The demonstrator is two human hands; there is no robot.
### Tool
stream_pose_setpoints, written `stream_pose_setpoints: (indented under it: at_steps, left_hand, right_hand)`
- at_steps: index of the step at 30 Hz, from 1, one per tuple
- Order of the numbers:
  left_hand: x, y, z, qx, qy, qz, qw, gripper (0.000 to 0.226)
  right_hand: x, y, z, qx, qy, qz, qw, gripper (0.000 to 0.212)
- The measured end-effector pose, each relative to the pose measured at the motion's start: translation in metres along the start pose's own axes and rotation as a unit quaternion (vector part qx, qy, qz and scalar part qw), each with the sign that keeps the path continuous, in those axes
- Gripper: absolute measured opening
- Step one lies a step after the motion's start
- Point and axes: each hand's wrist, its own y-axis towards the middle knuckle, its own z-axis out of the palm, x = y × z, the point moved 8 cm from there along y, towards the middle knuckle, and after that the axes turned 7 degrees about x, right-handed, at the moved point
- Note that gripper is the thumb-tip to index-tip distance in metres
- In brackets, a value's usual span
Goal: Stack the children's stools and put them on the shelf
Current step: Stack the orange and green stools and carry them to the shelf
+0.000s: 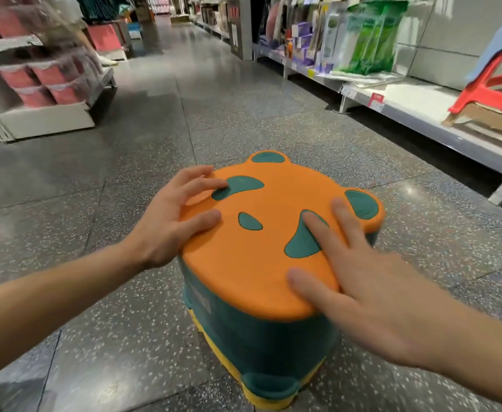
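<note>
Head view. Your left hand (178,224) lies on the orange seat of the green stool (261,263), fingers spread and lightly bent, palm over the seat's left edge. That grip is apart and clasps nothing. Your right hand (377,289) lies flat on the near right part of the seat, fingers straight, grip likewise apart.

Directly under both palms the green stool sits nested on a yellow stool (229,371), of which only the bottom rim shows. The pair stands on the floor (95,233). Whether more stools are nested inside cannot be told.

Step, as judged: you are pressing the top stool home, so stacking looks all but done and shelving is not yet begun.

The shelf (416,99) runs beyond and to the right of your right hand, well apart from it. A red stool (487,90) stands on it farther right.

The next move calls for both grips to slide down to opposite sides and catch the yellow rim, so the stack lifts as one. Then swing it right onto bare shelf beside the red stool.
</note>
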Motion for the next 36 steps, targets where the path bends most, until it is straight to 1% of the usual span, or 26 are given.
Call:
stream_pose_setpoints:
  at_steps: [2,4,6,8,10,12,14,16,17,20,22,24,27,31,34,36]
  left_hand:
    - [-0.002,-0.002,0.002,-0.021,-0.015,-0.004,1.000,0.059]
    - [-0.009,-0.002,0.007,-0.047,-0.019,-0.028,0.998,0.061]
    - [-0.022,-0.002,0.019,-0.082,-0.005,-0.068,0.994,0.067]
    - [-0.045,0.000,0.040,-0.094,0.030,-0.104,0.990,0.077]
    - [-0.072,0.003,0.064,-0.064,0.062,-0.119,0.989,0.085]
    - [-0.089,0.007,0.083,-0.019,0.069,-0.128,0.989,0.086]
    - [-0.091,0.014,0.084,0.017,0.075,-0.143,0.987,0.086]
    - [-0.083,0.032,0.076,0.044,0.089,-0.149,0.984,0.082]
    - [-0.078,0.045,0.071,0.065,0.093,-0.143,0.983,0.083]
    - [-0.076,0.080,0.072,0.136,0.113,-0.100,0.979,0.096]
    - [-0.079,0.087,0.078,0.150,0.167,-0.070,0.972,0.097]
    - [-0.081,0.080,0.080,0.138,0.203,-0.061,0.968,0.095]
    - [-0.094,0.057,0.072,0.113,0.227,-0.039,0.967,0.091]
    - [-0.116,0.029,0.063,0.074,0.295,-0.018,0.953,0.083]
    - [-0.124,0.047,0.046,0.045,0.267,-0.022,0.962,0.082]
    - [-0.133,0.068,0.041,0.061,0.285,0.008,0.956,0.084]
  right_hand:
    - [0.002,0.011,0.000,-0.013,0.038,0.001,0.999,0.097]
    - [-0.007,0.025,-0.004,-0.024,0.049,0.012,0.998,0.102]
    - [-0.028,0.045,-0.020,-0.053,0.056,0.033,0.996,0.101]
    - [-0.052,0.067,-0.042,-0.082,0.047,0.044,0.995,0.096]
    - [-0.075,0.083,-0.059,-0.094,0.040,0.035,0.994,0.093]
    - [-0.093,0.088,-0.069,-0.095,0.037,0.028,0.994,0.096]
    - [-0.102,0.088,-0.069,-0.096,0.014,0.024,0.995,0.100]
    - [-0.103,0.090,-0.066,-0.095,-0.006,0.029,0.995,0.094]
    - [-0.103,0.091,-0.066,-0.096,-0.008,0.031,0.995,0.090]
    - [-0.104,0.089,-0.064,-0.096,-0.011,0.038,0.995,0.087]
    - [-0.102,0.084,-0.063,-0.107,-0.010,0.032,0.994,0.086]
    - [-0.099,0.076,-0.062,-0.121,-0.010,0.031,0.992,0.087]
    - [-0.092,0.054,-0.056,-0.144,-0.017,0.029,0.989,0.092]
    - [-0.075,0.015,-0.047,-0.168,-0.042,0.025,0.985,0.088]
    - [-0.067,-0.009,-0.040,-0.172,-0.056,0.028,0.983,0.088]
    - [-0.064,-0.019,-0.036,-0.175,-0.076,0.032,0.981,0.088]
